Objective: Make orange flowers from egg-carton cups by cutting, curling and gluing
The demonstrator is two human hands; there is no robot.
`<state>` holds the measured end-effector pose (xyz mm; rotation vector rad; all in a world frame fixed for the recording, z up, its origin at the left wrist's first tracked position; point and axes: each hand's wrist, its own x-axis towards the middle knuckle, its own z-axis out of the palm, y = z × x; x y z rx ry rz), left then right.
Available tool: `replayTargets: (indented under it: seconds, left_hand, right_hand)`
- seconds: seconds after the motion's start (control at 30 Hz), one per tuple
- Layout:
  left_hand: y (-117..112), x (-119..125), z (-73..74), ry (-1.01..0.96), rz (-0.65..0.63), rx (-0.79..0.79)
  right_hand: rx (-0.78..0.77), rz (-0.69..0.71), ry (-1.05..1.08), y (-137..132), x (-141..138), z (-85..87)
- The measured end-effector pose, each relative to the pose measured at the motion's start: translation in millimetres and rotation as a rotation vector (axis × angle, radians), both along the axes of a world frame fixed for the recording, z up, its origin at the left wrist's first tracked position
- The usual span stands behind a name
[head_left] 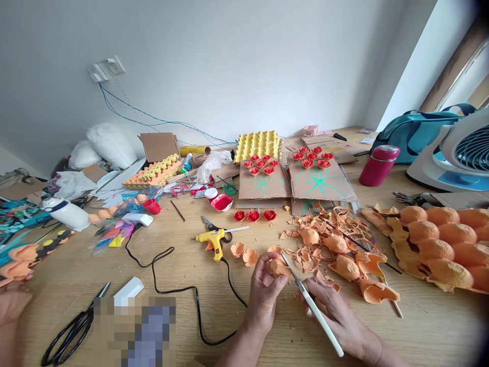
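Note:
My left hand (263, 298) pinches an orange egg-carton cup (278, 267) between thumb and fingers. My right hand (336, 316) grips a long white-handled cutting tool (319, 316), its metal end against the cup's rim; whether it is scissors or a knife I cannot tell. Left of the cup lie two cut orange petal cups (250, 257). To the right is a heap of orange carton scraps (305, 255) with uncut cups (346, 267). A yellow glue gun (214, 242) rests beside scissors (210, 224), its black cord running past my left forearm.
Three red paper roses (254, 215) lie before cardboard sheets (263, 186) bearing more roses. An orange egg tray (439, 239) is at right, near a pink flask (379, 165) and a fan (454, 153). Large black-handled scissors (76, 326) lie front left; another person's hand (13, 303) is at the left edge.

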<state>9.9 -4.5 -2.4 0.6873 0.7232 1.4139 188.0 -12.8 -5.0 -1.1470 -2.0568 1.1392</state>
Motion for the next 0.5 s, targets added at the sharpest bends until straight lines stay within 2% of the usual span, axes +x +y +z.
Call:
replayTargets:
  seconds: [0.5]
  left_hand:
    - [1.4, -5.7, 6.3, 0.062, 0.049, -0.033]
  right_hand:
    - [0.000, -0.027, -0.035, -1.1, -0.7, 2.9]
